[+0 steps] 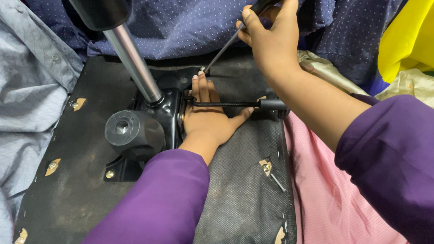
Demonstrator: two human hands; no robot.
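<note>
Screwdriver (268,3) with a black handle is gripped in the right hand (272,39), fingers wrapped tight around it, its thin shaft slanting down to a screw at the edge of the black metal mechanism plate (170,103) just beyond the left hand's fingertips. Left hand (207,115) lies flat and spread on the upturned chair seat base (69,186), fingers together, holding nothing; a black lever rod (231,104) crosses over its back. Left of that hand stand the chrome gas-lift column (133,60) and a round black knob (132,132). Below the right forearm lies pink cloth (328,202); beyond both hands, dotted navy fabric (202,6)
</note>
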